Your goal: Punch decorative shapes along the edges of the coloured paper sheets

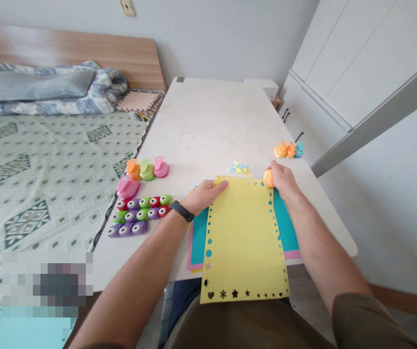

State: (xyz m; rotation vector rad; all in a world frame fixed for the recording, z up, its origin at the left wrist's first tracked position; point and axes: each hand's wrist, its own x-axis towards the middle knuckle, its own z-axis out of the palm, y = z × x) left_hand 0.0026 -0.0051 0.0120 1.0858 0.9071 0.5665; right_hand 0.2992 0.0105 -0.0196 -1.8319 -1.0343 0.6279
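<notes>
Your left hand [210,190] pinches the yellow sheet [242,235] by its far-left corner, while your right hand [283,179], apart from it, grips an orange punch [268,179] at the far-right corner! The sheet stretches toward you from between both hands, paper cutouts [240,168] just beyond.

Thirteen small punches [142,215] made the tally: six purple, four green, three red! Four larger punches [146,171] filled the left cluster, three other punches [290,150] stood far right, and one orange punch [268,179] was gripped. Two hands [205,192], one wristband [181,211], one yellow sheet [242,237] uppermost; paper scraps [242,169] ran too tiny to count.
</notes>
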